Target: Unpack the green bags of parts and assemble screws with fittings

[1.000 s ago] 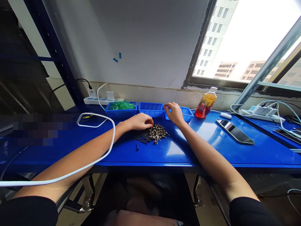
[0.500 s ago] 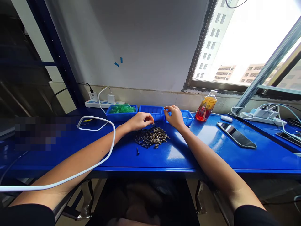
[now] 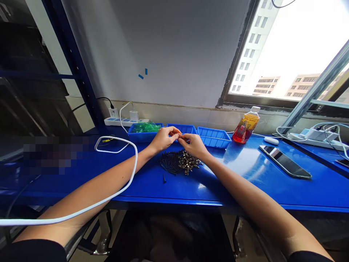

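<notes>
Above the far side of a pile of screws and small metal fittings [image 3: 181,162], my two hands meet at the fingertips. The thumb and fingers of my left hand [image 3: 165,138] are pinched, and my right hand [image 3: 192,144] pinches against them. Whatever lies between the fingertips is too small and covered to make out. Dark screws make up the left of the pile, shiny brassy pieces the right. One loose screw [image 3: 164,178] lies nearer the table edge. Behind my hands stand a blue bin with green plastic [image 3: 147,127], a middle blue bin [image 3: 187,128] partly hidden, and a right blue bin [image 3: 214,137].
A drink bottle [image 3: 246,125] stands right of the bins. Farther right lie a phone [image 3: 285,161] and a white case [image 3: 271,140]. A white cable [image 3: 133,171] loops across my left forearm. Power strips [image 3: 125,121] sit along the wall.
My right hand has come from the bins leftward and down to meet my left hand at the fingertips. The whole view has shifted slightly.
</notes>
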A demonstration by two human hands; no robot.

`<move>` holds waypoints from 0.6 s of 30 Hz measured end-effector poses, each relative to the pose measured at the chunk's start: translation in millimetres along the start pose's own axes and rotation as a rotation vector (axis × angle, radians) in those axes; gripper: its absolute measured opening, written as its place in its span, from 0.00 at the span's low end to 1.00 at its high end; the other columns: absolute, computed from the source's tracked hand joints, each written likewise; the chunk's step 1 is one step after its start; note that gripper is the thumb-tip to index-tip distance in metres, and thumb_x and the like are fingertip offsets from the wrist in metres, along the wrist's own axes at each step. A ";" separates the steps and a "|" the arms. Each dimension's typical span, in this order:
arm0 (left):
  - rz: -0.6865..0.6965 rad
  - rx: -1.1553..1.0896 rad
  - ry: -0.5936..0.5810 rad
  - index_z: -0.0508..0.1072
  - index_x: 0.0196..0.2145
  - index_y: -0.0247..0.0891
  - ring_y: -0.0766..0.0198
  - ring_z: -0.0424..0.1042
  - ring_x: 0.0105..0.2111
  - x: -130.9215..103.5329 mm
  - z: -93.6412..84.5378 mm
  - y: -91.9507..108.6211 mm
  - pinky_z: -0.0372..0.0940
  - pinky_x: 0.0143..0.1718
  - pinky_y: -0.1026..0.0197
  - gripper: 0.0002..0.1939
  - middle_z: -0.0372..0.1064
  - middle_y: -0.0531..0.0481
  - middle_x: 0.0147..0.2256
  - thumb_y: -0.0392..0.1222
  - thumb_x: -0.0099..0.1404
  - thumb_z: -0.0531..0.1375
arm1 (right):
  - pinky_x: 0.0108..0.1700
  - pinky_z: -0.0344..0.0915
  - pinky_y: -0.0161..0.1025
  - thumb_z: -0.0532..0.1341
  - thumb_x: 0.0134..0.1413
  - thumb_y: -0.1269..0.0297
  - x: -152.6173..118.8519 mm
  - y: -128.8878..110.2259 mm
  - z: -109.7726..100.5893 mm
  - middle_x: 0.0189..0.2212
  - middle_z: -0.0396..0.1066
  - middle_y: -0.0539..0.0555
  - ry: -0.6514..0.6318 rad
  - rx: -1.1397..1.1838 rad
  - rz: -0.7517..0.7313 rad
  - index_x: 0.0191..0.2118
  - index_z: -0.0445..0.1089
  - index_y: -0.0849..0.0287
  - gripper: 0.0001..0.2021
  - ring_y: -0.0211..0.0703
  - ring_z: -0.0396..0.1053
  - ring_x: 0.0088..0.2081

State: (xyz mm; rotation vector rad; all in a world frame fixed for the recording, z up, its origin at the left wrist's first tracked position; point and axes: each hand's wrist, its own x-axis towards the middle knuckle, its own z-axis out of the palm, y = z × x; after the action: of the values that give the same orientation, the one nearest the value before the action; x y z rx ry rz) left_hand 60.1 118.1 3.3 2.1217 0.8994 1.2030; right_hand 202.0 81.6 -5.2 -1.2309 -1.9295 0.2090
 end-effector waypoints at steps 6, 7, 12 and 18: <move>0.053 0.050 0.066 0.74 0.28 0.35 0.65 0.71 0.30 -2.2 3.1 0.8 0.64 0.32 0.64 0.06 0.75 0.49 0.30 0.38 0.55 0.57 | 0.22 0.44 0.33 0.55 0.51 0.68 -1.8 -6.6 -0.6 0.13 0.52 0.44 0.005 -0.006 0.049 0.15 0.56 0.59 0.16 0.31 0.49 0.19; 0.052 0.050 0.067 0.74 0.28 0.35 0.65 0.71 0.30 -2.1 3.2 0.3 0.64 0.32 0.64 0.07 0.75 0.49 0.30 0.38 0.55 0.57 | 0.22 0.43 0.33 0.55 0.51 0.68 -2.2 -7.5 -0.7 0.12 0.51 0.43 0.005 -0.012 0.054 0.15 0.55 0.59 0.16 0.31 0.48 0.18; 0.036 0.028 0.017 0.75 0.28 0.34 0.64 0.71 0.31 -1.5 2.9 -2.0 0.63 0.31 0.64 0.07 0.75 0.48 0.30 0.38 0.54 0.58 | 0.23 0.45 0.32 0.54 0.51 0.71 -3.7 -9.5 -1.0 0.14 0.54 0.44 -0.035 -0.025 0.026 0.16 0.56 0.59 0.14 0.31 0.49 0.18; 0.071 0.036 -0.008 0.73 0.28 0.34 0.65 0.71 0.31 -1.7 0.9 -1.8 0.64 0.34 0.64 0.06 0.74 0.49 0.31 0.36 0.55 0.57 | 0.24 0.44 0.33 0.55 0.51 0.71 -2.5 -10.3 -1.4 0.13 0.54 0.44 -0.036 -0.062 0.040 0.15 0.55 0.59 0.16 0.30 0.49 0.18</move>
State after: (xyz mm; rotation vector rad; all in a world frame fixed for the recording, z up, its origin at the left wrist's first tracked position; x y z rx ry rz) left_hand 59.7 117.8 0.7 2.2023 0.8542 1.2217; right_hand 196.4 74.0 -0.2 -1.3154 -1.9566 0.1944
